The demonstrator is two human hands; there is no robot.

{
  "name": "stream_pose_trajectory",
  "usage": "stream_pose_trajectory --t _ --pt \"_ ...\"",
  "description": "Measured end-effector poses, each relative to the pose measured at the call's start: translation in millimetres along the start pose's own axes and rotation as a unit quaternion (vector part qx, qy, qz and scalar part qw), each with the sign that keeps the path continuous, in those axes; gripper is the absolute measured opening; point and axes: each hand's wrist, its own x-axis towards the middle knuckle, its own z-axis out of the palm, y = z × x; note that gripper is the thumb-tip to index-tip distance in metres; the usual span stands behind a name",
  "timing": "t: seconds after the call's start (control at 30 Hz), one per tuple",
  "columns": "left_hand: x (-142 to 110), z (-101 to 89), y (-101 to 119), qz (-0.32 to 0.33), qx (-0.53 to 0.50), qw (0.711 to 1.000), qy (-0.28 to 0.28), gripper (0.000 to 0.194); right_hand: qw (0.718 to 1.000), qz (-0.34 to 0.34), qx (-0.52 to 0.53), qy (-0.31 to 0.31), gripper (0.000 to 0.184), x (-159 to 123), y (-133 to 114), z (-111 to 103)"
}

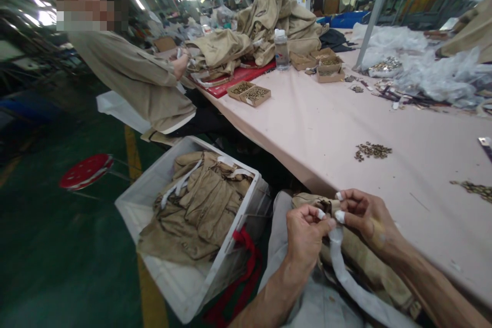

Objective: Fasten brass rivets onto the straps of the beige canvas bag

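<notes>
A khaki canvas bag [365, 256] lies across my lap against the table edge, with a white-wrapped strap [342, 269] running down from between my hands. My left hand [305, 236] is closed, thumb and fingers pinching the bag near the top of that strap. Just right of it, my right hand [365, 218] pinches the same part of the bag. White tape covers some fingertips on both hands. A small dark piece shows between them, too small to name. On the table beyond lies a pile of small brass-coloured metal fittings [372, 151].
Left of my lap stands a white plastic crate [184, 302] holding khaki canvas pieces [203, 205]. Small boxes of metal fittings [249, 93], a bottle [281, 51] and heaped bags [277, 15] occupy the pink-covered table [307, 128]. A co-worker [130, 77] sits at left near a red stool [86, 170].
</notes>
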Motion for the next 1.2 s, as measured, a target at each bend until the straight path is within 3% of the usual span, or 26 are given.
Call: stream_pose_trajectory --t 0.27,0.43,0.6,0.77,0.97,1.2 --pt "-1 -3.0 -4 0.027 0.038 0.999 0.019 0.028 0.999 0.011 0.033 -0.004 0.050 5 10 -2" --pt "-6 -0.1 2 0.033 0.025 0.999 0.006 0.025 0.999 0.003 0.039 -0.014 0.048 4 11 -5" --pt "-12 0.4 -2 0.032 0.084 0.996 -0.015 0.022 0.999 -0.024 0.025 -0.014 0.050 4 14 -4" --pt "-7 7.2 -22 0.054 0.151 0.987 -0.014 0.020 0.999 -0.033 -0.017 0.024 0.048 11 23 -7" --pt "7 27.1 -35 0.068 0.161 0.984 0.029 0.018 0.996 0.004 0.033 0.080 0.052 27 28 -11" --pt "7 39.3 -57 0.038 0.181 0.982 -0.035 0.038 0.989 -0.026 -0.029 0.141 0.047 38 14 -32"
